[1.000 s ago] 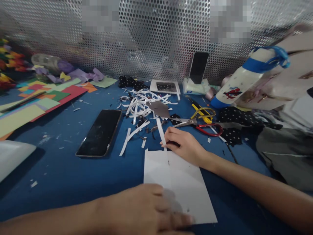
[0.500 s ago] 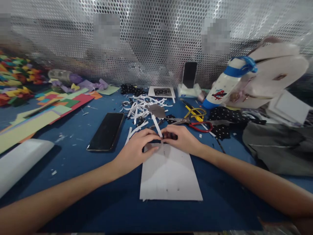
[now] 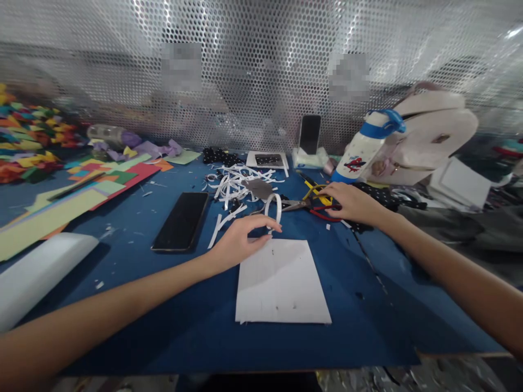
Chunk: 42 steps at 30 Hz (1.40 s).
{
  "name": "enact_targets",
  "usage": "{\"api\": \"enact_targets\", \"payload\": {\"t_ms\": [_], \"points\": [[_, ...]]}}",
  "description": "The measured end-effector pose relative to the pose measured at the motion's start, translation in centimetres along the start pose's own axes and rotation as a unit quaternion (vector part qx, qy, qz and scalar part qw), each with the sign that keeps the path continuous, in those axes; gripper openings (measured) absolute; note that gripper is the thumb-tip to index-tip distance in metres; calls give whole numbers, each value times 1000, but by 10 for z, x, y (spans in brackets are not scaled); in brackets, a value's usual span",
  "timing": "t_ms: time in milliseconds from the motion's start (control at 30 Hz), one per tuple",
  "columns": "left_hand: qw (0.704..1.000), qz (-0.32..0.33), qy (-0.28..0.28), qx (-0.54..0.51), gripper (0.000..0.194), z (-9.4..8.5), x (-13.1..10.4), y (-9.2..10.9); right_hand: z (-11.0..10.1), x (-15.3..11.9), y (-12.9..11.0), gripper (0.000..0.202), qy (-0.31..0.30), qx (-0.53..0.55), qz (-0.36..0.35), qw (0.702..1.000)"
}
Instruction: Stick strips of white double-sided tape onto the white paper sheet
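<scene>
A curled white paper strip [image 3: 278, 208] forms a standing loop at the far edge of the white paper sheet [image 3: 281, 288]. My left hand [image 3: 245, 237] is at the base of this loop, the strip's lower end between thumb and forefinger. Farther right, my right hand [image 3: 351, 204] has its fingers and thumb around the handles of the red-handled scissors [image 3: 322, 213], which lie on the table with their blades pointing left. The yellow-handled scissors [image 3: 312, 191] lie just behind, touching or nearly touching my fingertips; part of the handles is hidden.
A black phone [image 3: 182, 220] lies left of the sheet. Behind are a heap of white paper strips [image 3: 229, 182] and a grey paper scrap [image 3: 258, 188]. Coloured papers [image 3: 61, 209] spread leftward. A water bottle [image 3: 362, 149] and pale backpack [image 3: 437, 136] stand at the back right.
My right hand has left the strip and moved right to the scissors. The strip, formerly straight and slanting up between both hands, now curls into a loop by my left hand.
</scene>
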<state>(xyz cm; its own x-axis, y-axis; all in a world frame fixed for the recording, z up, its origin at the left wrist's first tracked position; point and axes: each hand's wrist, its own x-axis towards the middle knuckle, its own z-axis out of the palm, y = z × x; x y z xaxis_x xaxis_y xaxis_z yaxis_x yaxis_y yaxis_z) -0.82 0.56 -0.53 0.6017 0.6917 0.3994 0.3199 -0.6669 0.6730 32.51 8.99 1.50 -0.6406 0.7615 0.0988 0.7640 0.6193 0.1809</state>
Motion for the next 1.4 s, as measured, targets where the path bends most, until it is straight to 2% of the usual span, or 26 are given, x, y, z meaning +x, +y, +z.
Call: {"api": "enact_targets", "payload": {"t_ms": [133, 233, 367, 500, 600, 667, 833, 967, 1167, 1400], "points": [[1000, -4, -19, 3, 34, 6, 0, -1, -16, 8, -19, 28, -2, -107, 11, 994], [999, -1, -28, 17, 40, 5, -4, -2, -33, 1, -26, 18, 0, -113, 48, 992], [997, 15, -32, 67, 53, 2, -9, -4, -56, -30, -27, 15, -35, -39, 91, 995], [995, 16, -38, 93, 59, 3, -9, -6, -69, -61, -32, 16, -109, 61, 119, 985], [995, 23, -35, 96, 60, 4, -9, -6, -67, -70, -44, 18, -144, 100, 102, 979], [994, 36, -35, 99, 58, 5, -10, -6, -62, -69, -53, 20, -140, 115, 83, 980], [989, 66, -33, 129, 56, 5, -13, -7, -49, -48, -71, 18, -116, 121, 26, 985], [987, 69, -34, 144, 56, 5, -14, -7, -44, -30, -79, 15, -113, 98, 13, 989], [985, 73, -31, 150, 58, 6, -14, -8, -38, -17, -83, 17, -120, 79, -6, 990], [986, 67, -35, 146, 61, 7, -14, -10, -28, -21, -75, 16, -128, 81, -30, 988]]}}
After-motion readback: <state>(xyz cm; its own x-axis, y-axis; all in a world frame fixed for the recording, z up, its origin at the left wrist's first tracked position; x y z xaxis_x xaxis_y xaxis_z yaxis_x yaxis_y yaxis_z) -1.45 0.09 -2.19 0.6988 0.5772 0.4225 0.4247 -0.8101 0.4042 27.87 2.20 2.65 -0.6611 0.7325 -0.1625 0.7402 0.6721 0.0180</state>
